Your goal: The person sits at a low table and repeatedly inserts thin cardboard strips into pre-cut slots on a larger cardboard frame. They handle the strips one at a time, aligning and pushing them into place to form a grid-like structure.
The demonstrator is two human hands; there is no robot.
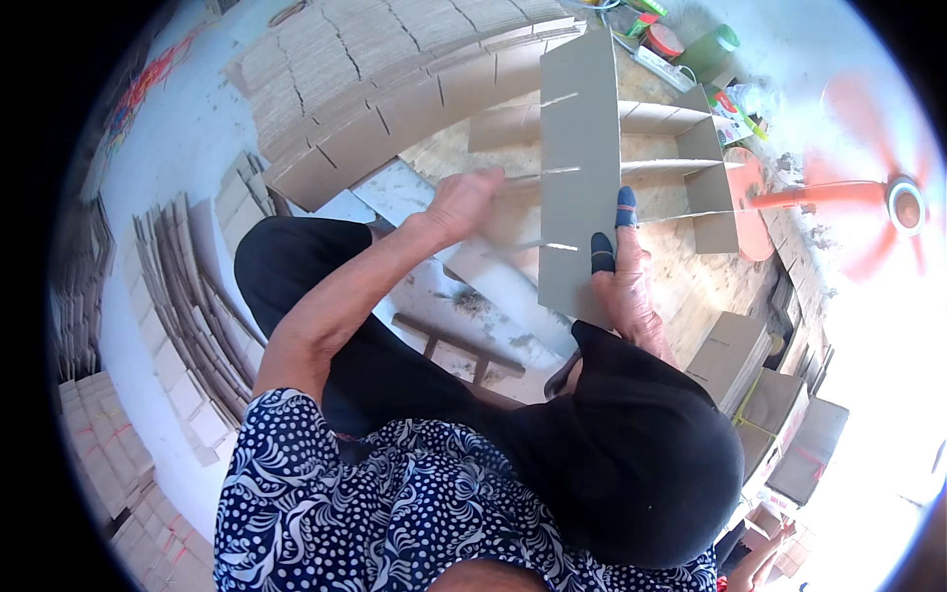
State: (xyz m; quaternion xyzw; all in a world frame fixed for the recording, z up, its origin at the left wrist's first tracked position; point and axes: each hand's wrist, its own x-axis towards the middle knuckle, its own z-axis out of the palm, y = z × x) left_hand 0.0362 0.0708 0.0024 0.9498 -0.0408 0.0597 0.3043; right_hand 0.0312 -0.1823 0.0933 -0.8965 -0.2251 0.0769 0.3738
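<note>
A broad stack of slotted cardboard sheets (335,79) fills the upper left, its front edge running along a stained wooden board (676,286). The right knee (651,454), in black cloth, rises at the board's near side and covers the lower end of the workspace. Rows of cardboard strips (197,306) stand on the floor to the left. An orange fan (838,194) with blurred blades is at the right, its base close beside the work. Tied cartons (774,414) sit lower right, near a co-worker's arm (758,567).

On the board lies a cardboard divider grid (681,163), partly hidden by the slotted panel (580,197) standing across it, three slots showing in its face. The right hand (628,286) pinches this panel at its right edge, dark covers on two digits. The left hand (462,205) is curled at the panel's left, beside blurred tan cardboard; whether it grips that, I cannot tell.

Beyond the grid crowd a green jar (708,54), a white power strip (656,64) and a red-lidded tub (664,39). A small red, green and white packet (730,116) carries print too small to read.
</note>
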